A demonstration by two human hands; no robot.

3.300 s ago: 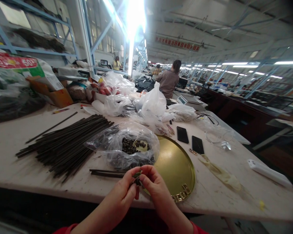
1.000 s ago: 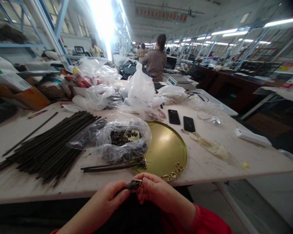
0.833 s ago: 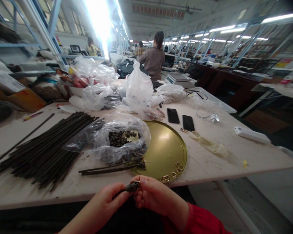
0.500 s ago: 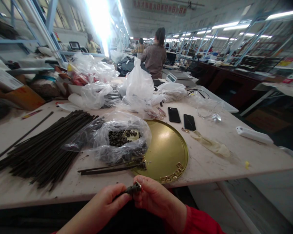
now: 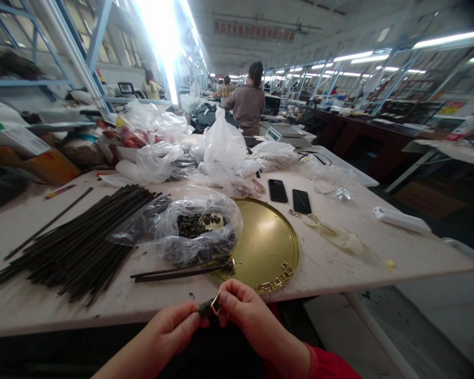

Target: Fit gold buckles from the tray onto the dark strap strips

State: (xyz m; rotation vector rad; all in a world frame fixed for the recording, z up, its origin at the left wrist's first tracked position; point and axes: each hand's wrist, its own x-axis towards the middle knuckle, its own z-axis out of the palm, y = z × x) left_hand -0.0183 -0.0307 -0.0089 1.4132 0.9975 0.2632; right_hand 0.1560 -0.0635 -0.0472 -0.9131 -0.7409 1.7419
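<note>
Just off the table's front edge, my left hand (image 5: 177,323) pinches a dark strap (image 5: 204,310) near its end. My right hand (image 5: 245,313) has thumb and fingers closed on a gold-coloured buckle frame (image 5: 214,306), which sits at the strap's end. How far the strap runs through the frame I cannot tell. Beyond my hands lies a round gold tray (image 5: 268,231) with several small buckle frames (image 5: 274,283) along its near rim. Two dark straps (image 5: 174,273) with metal pieces at their ends rest partly on that tray.
At left is a heap of dark strips (image 5: 82,242). A clear plastic bag (image 5: 161,231) of small dark pieces overlaps the tray. Two phones (image 5: 277,190), a yellowish glove (image 5: 335,236) and a white device (image 5: 402,220) lie to the right. A person (image 5: 247,102) stands farther back.
My right fingers have shifted on the buckle frame, which now shows more of its outline. Both hands have moved slightly left; the whole view has shifted a little.
</note>
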